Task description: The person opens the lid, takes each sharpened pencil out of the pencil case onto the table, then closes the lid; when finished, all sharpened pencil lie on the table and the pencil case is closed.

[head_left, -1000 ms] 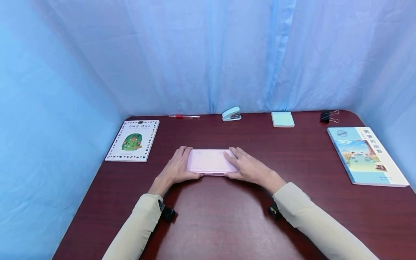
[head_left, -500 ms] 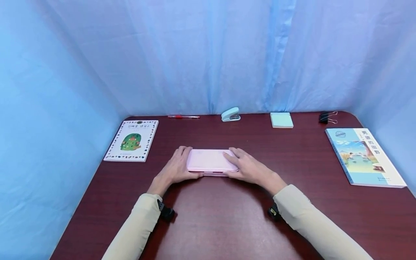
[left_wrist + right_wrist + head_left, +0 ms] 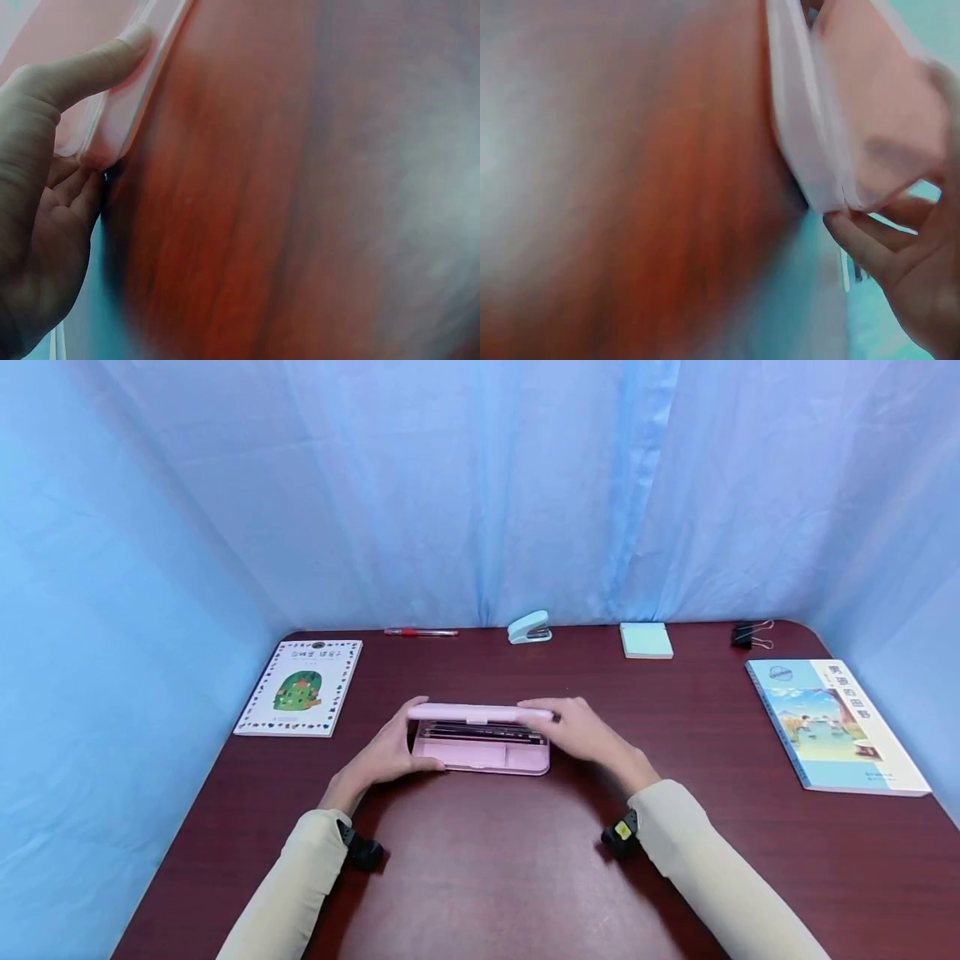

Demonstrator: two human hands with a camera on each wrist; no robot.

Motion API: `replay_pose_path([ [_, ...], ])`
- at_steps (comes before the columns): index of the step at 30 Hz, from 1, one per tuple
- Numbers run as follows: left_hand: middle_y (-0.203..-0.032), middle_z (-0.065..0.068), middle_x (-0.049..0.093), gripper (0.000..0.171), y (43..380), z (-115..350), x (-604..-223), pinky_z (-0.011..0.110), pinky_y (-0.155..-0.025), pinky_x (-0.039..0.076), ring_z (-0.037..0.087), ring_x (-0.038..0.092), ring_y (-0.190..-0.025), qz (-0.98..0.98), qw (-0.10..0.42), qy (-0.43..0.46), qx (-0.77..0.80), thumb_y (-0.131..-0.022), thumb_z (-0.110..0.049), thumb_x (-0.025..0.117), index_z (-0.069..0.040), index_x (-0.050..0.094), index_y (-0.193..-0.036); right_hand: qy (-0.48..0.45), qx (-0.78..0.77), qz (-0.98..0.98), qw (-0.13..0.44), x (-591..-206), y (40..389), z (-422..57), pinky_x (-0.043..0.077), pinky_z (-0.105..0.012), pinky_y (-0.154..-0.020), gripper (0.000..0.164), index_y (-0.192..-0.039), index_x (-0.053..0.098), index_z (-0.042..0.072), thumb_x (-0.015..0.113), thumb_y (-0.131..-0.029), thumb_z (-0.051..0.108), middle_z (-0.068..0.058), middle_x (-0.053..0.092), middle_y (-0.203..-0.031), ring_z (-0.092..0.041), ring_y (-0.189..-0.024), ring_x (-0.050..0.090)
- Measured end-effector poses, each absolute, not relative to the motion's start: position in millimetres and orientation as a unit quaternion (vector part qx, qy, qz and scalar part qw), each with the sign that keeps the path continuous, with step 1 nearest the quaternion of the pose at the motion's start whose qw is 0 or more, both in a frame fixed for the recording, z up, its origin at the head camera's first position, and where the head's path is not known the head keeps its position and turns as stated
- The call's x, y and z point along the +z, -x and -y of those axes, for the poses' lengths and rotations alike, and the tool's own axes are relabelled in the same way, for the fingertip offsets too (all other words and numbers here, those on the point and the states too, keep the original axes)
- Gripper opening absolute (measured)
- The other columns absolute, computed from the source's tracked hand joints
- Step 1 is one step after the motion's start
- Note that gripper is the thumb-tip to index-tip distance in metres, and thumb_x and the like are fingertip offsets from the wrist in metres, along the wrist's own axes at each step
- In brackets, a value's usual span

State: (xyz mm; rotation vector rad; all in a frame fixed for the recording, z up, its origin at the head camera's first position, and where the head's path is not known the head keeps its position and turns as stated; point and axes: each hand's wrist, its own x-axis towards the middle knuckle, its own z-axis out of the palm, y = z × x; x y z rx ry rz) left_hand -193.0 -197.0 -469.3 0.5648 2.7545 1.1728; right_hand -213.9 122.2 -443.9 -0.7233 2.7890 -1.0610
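Observation:
A pink pencil case [image 3: 528, 758] lies on the dark red table in the head view, its lid [image 3: 468, 713] partly raised. Dark pencils [image 3: 487, 732] show in the back of the tray, with a pale compartment in front. My left hand [image 3: 386, 750] grips the case's left end, thumb on the front edge and fingers behind; the left wrist view shows the thumb on the rim. My right hand [image 3: 581, 728] holds the lid at its right end. In the right wrist view its fingers [image 3: 870, 236] touch the case's end, and part of that hand is cut off.
A white picture book [image 3: 300, 689] lies at left, a thicker book [image 3: 836, 727] at right. Along the back edge are a red pen [image 3: 420, 632], a mint stapler [image 3: 529, 627], a sticky-note pad [image 3: 647, 641] and a black binder clip [image 3: 744, 634]. Blue curtains [image 3: 480, 485] surround the table.
The pencil case's lid has lifted from shut to partly open, baring the pencils inside. My right hand has risen with the lid; my left hand has shifted slightly left.

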Motion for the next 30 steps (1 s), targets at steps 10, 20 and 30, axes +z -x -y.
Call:
replay_pose_path([
  [10,-0.138,0.011,0.035,0.125,190.5,194.7,-463.9,0.041,-0.106,0.027,0.020,0.032,-0.130,-0.901,0.063,-0.196,0.382,-0.061,-0.037,0.085,-0.014,-0.002,-0.149,-0.011,-0.494,-0.865,0.081,-440.2,248.1,-119.7,0.052,-0.036,-0.072,0.068,-0.119,0.057,0.005,0.029,-0.092,0.061,-0.019,0.067,-0.088,-0.024,-0.077,0.066],
  [20,-0.145,0.018,0.022,0.128,189.7,188.3,-446.4,0.040,-0.107,0.025,0.025,0.027,-0.130,-0.928,0.095,-0.169,0.317,-0.061,-0.043,0.083,-0.005,-0.004,-0.147,0.204,-0.450,-0.851,-0.179,-424.3,222.9,-102.6,0.048,-0.033,-0.070,0.018,-0.102,0.063,0.002,0.060,-0.084,0.005,-0.008,0.060,-0.089,-0.019,-0.079,0.056],
  [30,-0.143,0.019,0.023,0.128,191.5,184.4,-440.0,0.039,-0.108,0.023,0.025,0.027,-0.129,-0.931,0.122,-0.160,0.305,-0.061,-0.038,0.085,-0.003,-0.003,-0.147,0.309,-0.310,-0.897,0.070,-437.8,206.9,-90.2,0.047,-0.034,-0.079,0.026,-0.106,0.061,0.000,0.063,-0.080,0.000,-0.009,0.063,-0.095,-0.021,-0.087,0.058],
])
